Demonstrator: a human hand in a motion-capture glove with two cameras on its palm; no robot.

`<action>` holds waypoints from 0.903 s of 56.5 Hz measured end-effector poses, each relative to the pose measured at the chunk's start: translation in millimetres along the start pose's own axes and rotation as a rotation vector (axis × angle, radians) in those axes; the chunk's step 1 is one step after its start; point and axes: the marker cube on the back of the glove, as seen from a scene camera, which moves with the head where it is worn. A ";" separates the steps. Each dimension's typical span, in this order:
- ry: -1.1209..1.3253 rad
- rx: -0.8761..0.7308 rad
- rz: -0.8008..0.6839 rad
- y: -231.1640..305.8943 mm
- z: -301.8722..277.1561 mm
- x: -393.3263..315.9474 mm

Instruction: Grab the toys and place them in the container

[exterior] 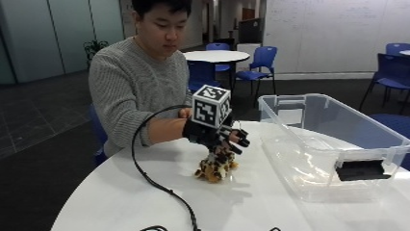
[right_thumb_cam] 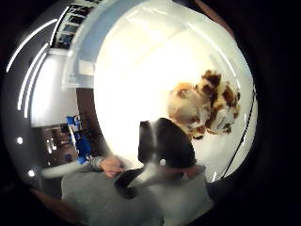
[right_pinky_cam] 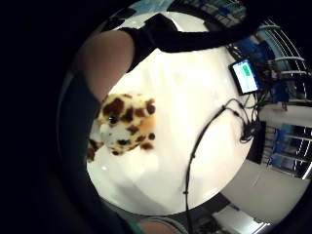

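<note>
The gloved right hand (exterior: 218, 137) hangs palm-down over the spotted plush toy (exterior: 216, 167), its fingers (exterior: 238, 139) spread and only lightly bent. From the outside view the fingertips sit right at the top of the toy, but whether they touch it cannot be told; nothing is curled round it. The forearm reaches out level from the person's grey sleeve (exterior: 128, 110), wrist straight, over the white round desk (exterior: 115, 202).

One toy shows: a tan plush animal with dark brown spots, on the desk below the palm, near the desk's middle. The thumb-side palm view shows it (right_thumb_cam: 207, 106) lying on the white surface just beyond a gloved finger (right_thumb_cam: 164, 146).

One clear plastic container (exterior: 333, 144) stands on the desk, beside the toy and apart from it, with a dark latch (exterior: 362, 170) on its near wall.
</note>
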 end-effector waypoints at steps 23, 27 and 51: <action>0.064 0.016 0.041 -1.4 80.9 -2.5; 0.061 0.070 0.033 -2.3 83.4 -5.2; -0.034 0.219 -0.053 -12.8 38.7 -27.2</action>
